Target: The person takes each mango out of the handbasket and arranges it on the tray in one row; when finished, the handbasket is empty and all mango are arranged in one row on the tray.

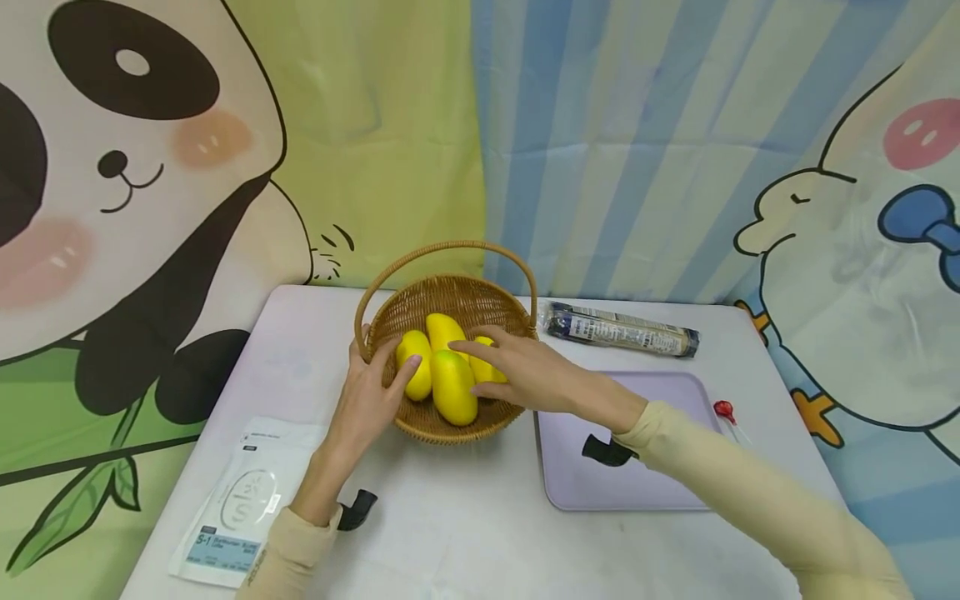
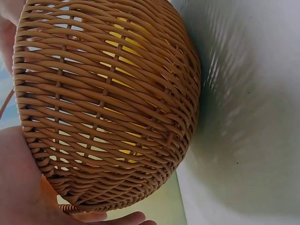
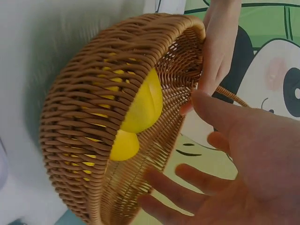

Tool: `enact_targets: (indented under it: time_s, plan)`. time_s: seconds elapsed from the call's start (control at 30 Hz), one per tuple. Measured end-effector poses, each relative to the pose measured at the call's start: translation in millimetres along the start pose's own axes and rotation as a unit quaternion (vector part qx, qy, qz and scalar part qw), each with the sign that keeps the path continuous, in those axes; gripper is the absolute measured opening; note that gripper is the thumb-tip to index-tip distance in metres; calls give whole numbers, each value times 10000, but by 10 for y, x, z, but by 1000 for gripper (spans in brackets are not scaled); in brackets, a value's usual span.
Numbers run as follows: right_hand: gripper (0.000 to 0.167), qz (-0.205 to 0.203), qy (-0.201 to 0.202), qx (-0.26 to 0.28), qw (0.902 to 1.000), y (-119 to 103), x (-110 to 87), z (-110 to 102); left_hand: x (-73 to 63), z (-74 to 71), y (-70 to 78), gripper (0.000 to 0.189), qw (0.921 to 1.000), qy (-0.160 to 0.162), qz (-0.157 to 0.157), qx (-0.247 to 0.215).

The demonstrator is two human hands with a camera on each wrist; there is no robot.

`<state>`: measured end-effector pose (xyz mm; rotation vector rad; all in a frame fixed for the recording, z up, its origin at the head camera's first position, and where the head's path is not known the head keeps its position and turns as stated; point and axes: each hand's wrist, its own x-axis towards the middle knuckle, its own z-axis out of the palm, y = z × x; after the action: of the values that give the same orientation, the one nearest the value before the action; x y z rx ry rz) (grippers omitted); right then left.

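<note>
A brown wicker basket (image 1: pixel 450 436) with an arched handle stands near the back of the table and holds several yellow mangoes (image 1: pixel 454 390). My left hand (image 1: pixel 367 396) holds its left rim, thumb over the inside and fingers on the outside. Over the basket's right side is my right hand (image 1: pixel 536 371), its fingers spread and reaching in above the rightmost mango (image 1: pixel 486 360). In the right wrist view, the right hand (image 3: pixel 262 173) has its thumb and fingers apart with nothing between them. Through the weave in the left wrist view, yellow shows inside the basket (image 2: pixel 108 93).
To the right lies a purple tray (image 1: pixel 562 467), partly under my right forearm, with a red lollipop (image 1: pixel 724 409) beyond it. A long dark wrapped package (image 1: pixel 622 330) lies behind the tray. A white pouch (image 1: pixel 247 500) is at front left. Printed curtains hang behind the table.
</note>
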<state>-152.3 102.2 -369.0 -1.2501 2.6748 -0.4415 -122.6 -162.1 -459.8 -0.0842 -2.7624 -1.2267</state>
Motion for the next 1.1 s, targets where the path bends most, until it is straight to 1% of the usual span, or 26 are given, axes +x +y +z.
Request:
enact_targets:
  time_s: [0.07, 0.17, 0.27, 0.4, 0.57, 0.73, 0.87, 1.0, 1.1]
  plan:
    - [60, 59, -326, -3, 9995, -1, 76, -15, 1, -6, 4, 69, 10000, -27, 8, 19]
    - [58, 185, -772, 2, 9968, -8, 179, 1, -8, -13, 8, 71, 9999, -77, -66, 12]
    - [57, 264, -1004, -190, 9944, -20, 275, 47, -18, -19, 13, 72, 9998, -112, -132, 31]
    - [56, 345, -1058, -595, 9920, -28, 368, 126, -22, -24, 24, 72, 9998, -120, -136, 32]
    - [57, 507, -1120, -629, 9904, -44, 421, 199, -19, -28, 33, 71, 9999, -111, -59, 28]
    - [67, 667, -1252, -733, 9872, -84, 448, 255, -8, -27, 40, 71, 9999, -80, 56, 129]
    - [83, 753, -1261, -860, 9854, -112, 461, 319, -9, -35, 50, 72, 9998, -98, 24, 191]
    - [100, 746, -1220, -1040, 9842, -127, 466, 385, -12, -34, 49, 73, 9997, -111, -9, 230]
    - [105, 697, -1205, -1171, 9833, -138, 469, 416, -14, -29, 43, 73, 9997, -101, -11, 238]
